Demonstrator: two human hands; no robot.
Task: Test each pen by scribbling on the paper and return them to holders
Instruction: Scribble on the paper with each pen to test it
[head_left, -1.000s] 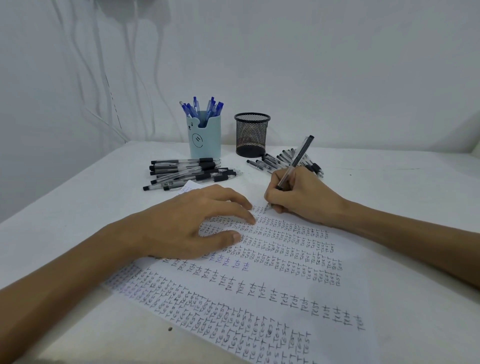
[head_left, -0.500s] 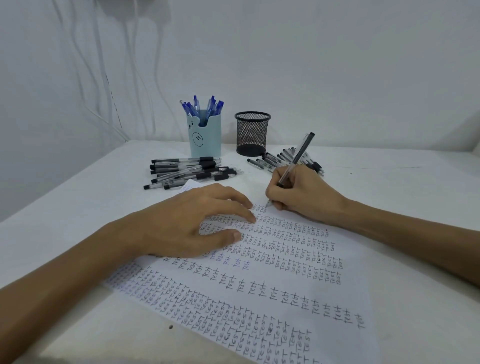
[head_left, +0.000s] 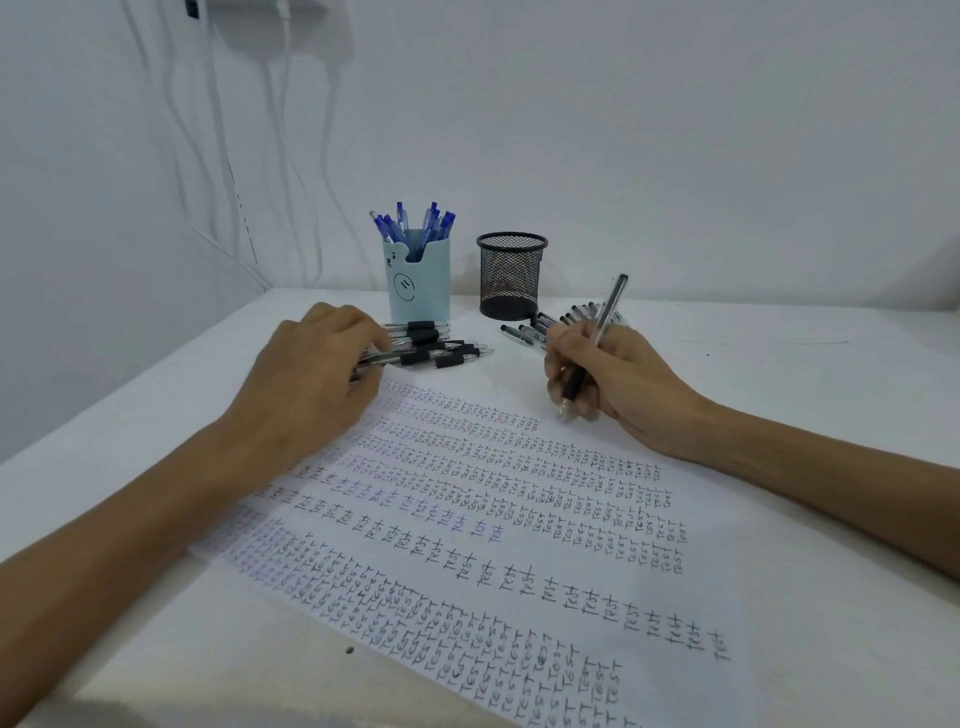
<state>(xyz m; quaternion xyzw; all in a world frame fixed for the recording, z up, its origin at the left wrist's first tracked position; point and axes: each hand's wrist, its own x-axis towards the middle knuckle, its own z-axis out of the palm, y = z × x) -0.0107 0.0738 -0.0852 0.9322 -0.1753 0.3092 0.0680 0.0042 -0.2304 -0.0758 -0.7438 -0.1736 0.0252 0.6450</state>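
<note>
You wore the single wide-angle camera on your head. It faced forward and down over the table (head_left: 805, 374), toward the wall (head_left: 675, 130) at 12 o'clock. It sat close above the paper (head_left: 519, 566). Your left hand (head_left: 311, 379) reached in from 8 o'clock and your right hand (head_left: 618, 379) from 4 o'clock.

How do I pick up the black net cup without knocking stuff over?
Probably from straight above, fingers around the upper wall of the black mesh cup, just under its rim. It stands upright with an open top, the blue holder stands close on its left, and loose pens lie by its base on the right.
</note>
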